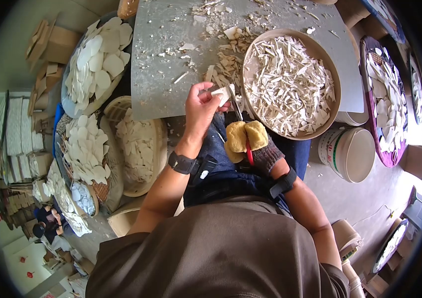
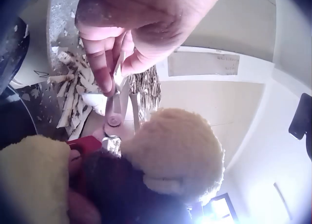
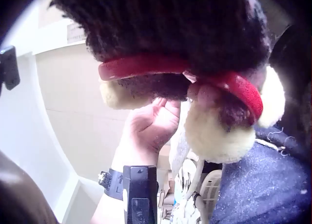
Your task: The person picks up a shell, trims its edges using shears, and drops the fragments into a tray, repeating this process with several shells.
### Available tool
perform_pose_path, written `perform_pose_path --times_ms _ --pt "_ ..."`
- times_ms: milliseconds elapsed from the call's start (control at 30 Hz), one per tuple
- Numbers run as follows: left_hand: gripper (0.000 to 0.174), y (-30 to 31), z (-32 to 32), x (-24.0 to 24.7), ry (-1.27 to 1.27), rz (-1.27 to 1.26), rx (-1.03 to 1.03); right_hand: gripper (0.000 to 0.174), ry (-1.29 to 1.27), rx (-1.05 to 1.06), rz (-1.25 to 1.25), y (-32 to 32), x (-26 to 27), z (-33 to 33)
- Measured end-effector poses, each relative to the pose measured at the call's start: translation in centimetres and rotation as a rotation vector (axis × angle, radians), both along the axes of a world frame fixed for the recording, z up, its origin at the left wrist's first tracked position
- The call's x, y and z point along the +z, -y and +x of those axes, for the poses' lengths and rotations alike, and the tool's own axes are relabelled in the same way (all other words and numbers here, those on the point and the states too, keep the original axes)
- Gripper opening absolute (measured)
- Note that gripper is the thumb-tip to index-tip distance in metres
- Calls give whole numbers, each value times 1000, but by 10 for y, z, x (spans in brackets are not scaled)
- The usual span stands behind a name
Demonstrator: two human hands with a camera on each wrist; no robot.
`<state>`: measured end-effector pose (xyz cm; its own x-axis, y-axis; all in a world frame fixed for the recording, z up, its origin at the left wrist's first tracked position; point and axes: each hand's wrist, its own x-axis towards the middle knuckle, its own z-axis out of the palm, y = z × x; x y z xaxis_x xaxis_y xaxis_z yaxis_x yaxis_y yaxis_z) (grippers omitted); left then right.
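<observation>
My bare left hand [image 1: 200,111] pinches a small white flat piece [image 1: 222,94] between thumb and fingers at the table's near edge. On my right hand [image 1: 270,155] is a dark knitted glove with yellow foam pads [image 1: 255,135] about the fingers. That hand grips red-handled scissors [image 2: 114,119]; their blades point away from me and meet the white piece right at the left fingertips. In the right wrist view, the red handle loops [image 3: 146,66] pass around the gloved fingers, and the left hand [image 3: 153,124] shows beyond them.
A round tray [image 1: 337,94] of white strips stands right of the hands on the grey table [image 1: 163,69], where scraps [image 1: 226,67] lie scattered. Left is an oval basket [image 1: 161,144] of white pieces; a white bucket [image 1: 362,156] stands at the right. Another person [image 1: 49,221] sits far left.
</observation>
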<state>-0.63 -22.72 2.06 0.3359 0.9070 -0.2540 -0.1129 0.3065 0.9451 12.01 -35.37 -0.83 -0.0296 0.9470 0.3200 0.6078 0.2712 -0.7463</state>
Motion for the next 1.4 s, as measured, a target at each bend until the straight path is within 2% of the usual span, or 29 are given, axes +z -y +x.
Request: perform_pose_path --times_ms 100,267,300,367,433,500,567,633,700,900,1000,1067,1133,1167,1200,1233,1267,1333,1400 --pt "32 4 3 -3 3 -4 46 24 -2 -19 -22 1 10 1" --pt "24 -1 -3 -2 5 16 -69 21 -176 -40 -86 -2 -37 -5" --pt "23 -2 -4 -1 4 21 -103 21 95 -6 77 1 -42 -1" --pt "22 -2 -4 4 -12 12 -139 21 -334 -8 -126 0 -52 -6" --pt "23 -1 -4 6 0 28 -105 21 -394 30 -175 0 -54 -5" --pt "25 2 -2 1 43 64 5 22 -83 108 -76 0 -29 4" --pt "23 3 0 -3 66 57 43 24 -507 84 -241 0 -43 -6" --pt "23 3 0 -3 69 42 49 25 -520 106 -239 2 -47 -4" --pt "22 -1 -2 0 50 21 22 26 -124 171 -70 -2 -15 6" --pt "22 -8 -6 3 4 -63 12 30 -76 80 -80 1 -2 -1" --pt "20 -4 -20 -4 7 -5 24 31 -1 179 -113 0 -3 -1" --pt "20 -9 -49 7 -47 -12 -24 25 -42 211 -46 0 -1 -6" --pt "20 -28 -104 15 -184 14 -30 24 -161 146 -132 2 1 -7" --pt "16 -42 -133 22 -346 116 -43 24 -66 95 -42 2 -1 -4" --pt "16 -59 -167 22 -683 317 -58 23 -53 107 -64 6 -27 -2" --pt "17 -76 -197 20 -900 493 -85 23 -50 147 -114 7 -29 -2" --pt "16 -79 -190 47 -1124 802 -4 22 -45 188 -167 8 -30 -4" --pt "15 -99 -167 57 -1005 824 46 24 -529 230 -378 9 -30 -10" --pt "15 -118 -124 52 -793 761 -30 20 -1024 236 -629 8 -23 -13"
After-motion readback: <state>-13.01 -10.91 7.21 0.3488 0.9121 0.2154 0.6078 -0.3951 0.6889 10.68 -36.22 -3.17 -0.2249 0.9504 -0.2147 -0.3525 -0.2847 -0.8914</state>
